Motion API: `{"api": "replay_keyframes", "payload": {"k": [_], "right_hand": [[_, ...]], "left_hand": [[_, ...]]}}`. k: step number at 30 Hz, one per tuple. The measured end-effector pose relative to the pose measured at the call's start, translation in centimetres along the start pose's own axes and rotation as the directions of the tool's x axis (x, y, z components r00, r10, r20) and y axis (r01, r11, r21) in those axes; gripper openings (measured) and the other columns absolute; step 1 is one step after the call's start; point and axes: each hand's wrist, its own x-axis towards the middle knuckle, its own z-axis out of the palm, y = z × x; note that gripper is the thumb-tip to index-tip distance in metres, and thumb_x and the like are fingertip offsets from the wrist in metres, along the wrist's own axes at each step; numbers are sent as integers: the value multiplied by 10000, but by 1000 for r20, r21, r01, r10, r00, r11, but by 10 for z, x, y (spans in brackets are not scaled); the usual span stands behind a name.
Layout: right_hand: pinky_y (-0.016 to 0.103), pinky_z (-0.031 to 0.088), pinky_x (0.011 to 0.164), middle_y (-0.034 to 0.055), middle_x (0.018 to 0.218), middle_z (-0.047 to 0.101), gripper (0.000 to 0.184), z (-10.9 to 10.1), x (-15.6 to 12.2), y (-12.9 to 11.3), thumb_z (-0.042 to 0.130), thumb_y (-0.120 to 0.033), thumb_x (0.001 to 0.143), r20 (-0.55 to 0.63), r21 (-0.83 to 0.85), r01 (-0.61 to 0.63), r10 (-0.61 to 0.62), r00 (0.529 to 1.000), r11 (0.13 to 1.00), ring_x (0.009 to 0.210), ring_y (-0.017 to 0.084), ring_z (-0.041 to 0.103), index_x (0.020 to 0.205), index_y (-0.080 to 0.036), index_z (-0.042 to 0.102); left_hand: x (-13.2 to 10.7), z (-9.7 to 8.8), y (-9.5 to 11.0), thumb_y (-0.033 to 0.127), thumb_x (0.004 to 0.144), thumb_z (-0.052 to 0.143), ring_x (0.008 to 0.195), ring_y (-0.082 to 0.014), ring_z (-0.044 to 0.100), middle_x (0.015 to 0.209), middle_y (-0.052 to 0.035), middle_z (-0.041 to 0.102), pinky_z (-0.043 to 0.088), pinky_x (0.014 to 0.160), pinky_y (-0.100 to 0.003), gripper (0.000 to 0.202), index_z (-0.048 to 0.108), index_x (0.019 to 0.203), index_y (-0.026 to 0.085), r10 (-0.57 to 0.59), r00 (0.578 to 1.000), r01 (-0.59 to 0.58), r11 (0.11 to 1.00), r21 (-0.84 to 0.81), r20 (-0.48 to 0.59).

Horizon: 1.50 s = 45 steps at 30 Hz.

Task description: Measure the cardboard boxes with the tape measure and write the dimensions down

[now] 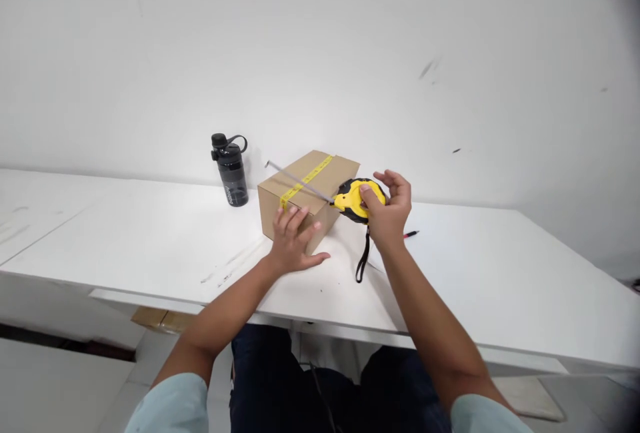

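A small cardboard box (320,176) sealed with yellow tape stands on the white table (150,240). My left hand (293,240) rests with fingers stretched out against the box's near side. My right hand (387,210) is closed round a yellow and black tape measure (353,198) held at the box's right corner. Its metal blade (295,181) reaches out to the left over the box top, past the far left edge. A black wrist strap (364,258) hangs from the tape measure down to the table.
A dark water bottle (231,170) stands upright left of the box, near the white wall. A red and black pen (411,234) lies on the table just right of my right hand. A cardboard piece (160,318) shows under the table's front edge.
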Motion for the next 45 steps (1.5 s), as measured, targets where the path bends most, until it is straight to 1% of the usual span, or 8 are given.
{"api": "replay_keyframes", "payload": {"k": [6,12,20,24,27,30,37,45], "right_hand": [[431,684,856,109,1602,533,744,28,62,-10,849,-514,688,285,-48,58,-42,957,997,1161,265,711,1330,-317,530],[390,666,976,117,1683,456,659,69,99,7,807,-492,712,428,-128,-97,143,892,987,1292,253,684,1278,-294,534],[443,680,880,115,1050,803,443,97,130,4,930,-381,623,664,-299,-150,318,676,942,933,257,755,985,-214,738],[438,644,1019,138,1306,764,545,95,132,11,898,-476,715,613,-304,-40,228,756,952,1142,276,751,1168,-223,732],[431,544,1189,136,1628,558,586,63,127,25,636,-608,953,479,-337,101,78,874,936,1424,255,620,1425,-262,601],[514,470,1260,178,1670,485,566,-2,120,47,378,-516,1061,357,-529,237,-40,933,815,1478,288,565,1533,-232,506],[579,550,1158,162,1350,761,438,-173,87,102,541,-164,825,340,-862,204,231,912,464,1312,363,678,1186,-218,784],[724,124,1383,70,1737,489,781,-188,87,138,475,-80,867,384,-864,245,261,885,439,1677,318,346,1617,-286,556]], "left_hand": [[-2,11,3,289,965,728,1685,-319,348,1729,-164,497,290,1366,-594,675,496,1598,299,-78,997,78,993,84,1],[1,8,5,153,935,699,1745,-293,201,1792,-159,403,293,1385,-571,661,542,1568,260,-43,999,46,992,116,-31],[0,7,5,152,902,741,1746,-307,190,1798,-166,393,269,1400,-553,646,610,1527,243,-27,1000,29,990,139,-15],[1,7,1,177,942,703,1751,-298,164,1824,-160,337,255,1399,-537,558,645,1494,240,-3,1000,7,990,140,-23],[-1,7,-3,202,956,686,1749,-311,167,1817,-145,355,274,1382,-560,523,671,1474,266,-6,1000,6,987,162,1],[-7,7,-9,184,947,678,1744,-348,178,1812,-142,368,290,1361,-610,508,709,1445,282,-51,998,43,985,170,48],[-23,12,-31,160,1002,591,1761,-278,126,1681,-88,587,104,1399,-658,349,818,1215,319,-241,967,236,970,64,88],[5,-8,-37,370,931,708,1758,-399,-20,1725,-184,489,-16,1358,-769,310,787,1207,251,-457,840,448,888,100,292]]}}
